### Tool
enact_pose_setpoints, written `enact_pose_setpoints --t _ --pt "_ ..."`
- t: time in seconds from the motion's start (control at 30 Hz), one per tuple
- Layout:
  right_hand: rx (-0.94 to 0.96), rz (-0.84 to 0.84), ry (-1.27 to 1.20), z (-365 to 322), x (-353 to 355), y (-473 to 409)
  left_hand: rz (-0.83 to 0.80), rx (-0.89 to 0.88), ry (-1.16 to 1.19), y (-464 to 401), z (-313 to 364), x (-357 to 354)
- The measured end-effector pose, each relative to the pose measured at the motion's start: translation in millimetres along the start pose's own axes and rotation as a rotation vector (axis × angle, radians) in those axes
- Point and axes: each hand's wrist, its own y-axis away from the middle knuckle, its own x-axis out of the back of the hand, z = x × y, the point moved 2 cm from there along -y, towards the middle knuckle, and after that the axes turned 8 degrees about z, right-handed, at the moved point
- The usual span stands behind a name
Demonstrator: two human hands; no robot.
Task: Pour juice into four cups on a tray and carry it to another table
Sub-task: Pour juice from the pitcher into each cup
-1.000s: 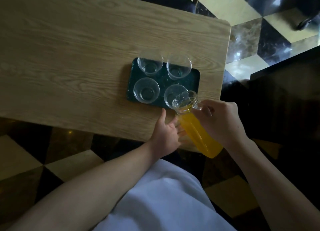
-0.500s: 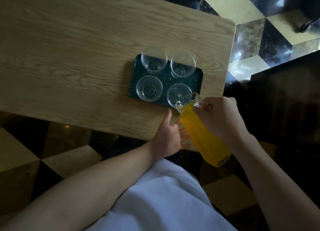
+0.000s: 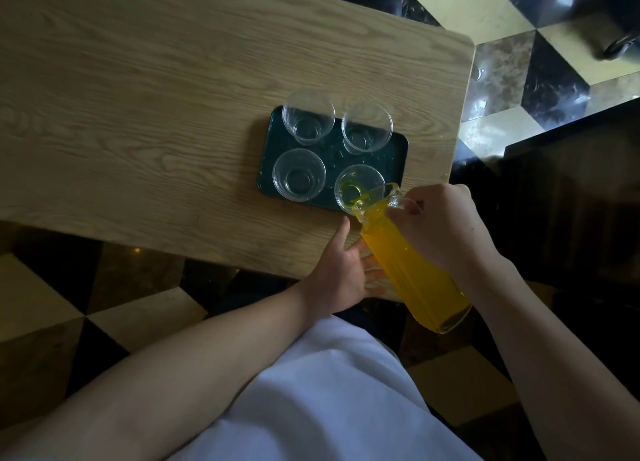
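A: From the head view, how will the carafe [image 3: 412, 263] handle?

B: Heavy, nearly full, likely slick glass. The right hand [image 3: 440, 228] is wrapped round its neck handle; the left hand [image 3: 341, 273] lies open under the body. Its lip is over the near-right cup [image 3: 356, 189], juice just landing.

A: And the surroundings?

B: Three clear cups stand empty on the dark tray [image 3: 398, 149], near the wooden table [image 3: 138, 114]'s right edge. The checkered floor [image 3: 502, 21] looks glossy, possibly slippery for carrying.

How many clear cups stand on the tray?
4. On the dark tray: far-left cup, far-right cup, near-left cup, near-right cup under the pitcher. None seems hidden.
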Motion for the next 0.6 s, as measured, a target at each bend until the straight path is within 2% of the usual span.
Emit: enact_pose_setpoints --t 0.6 --pt "-0.041 -0.059 0.063 -4 3 -11 0.004 -0.007 0.026 -1 1 -5"
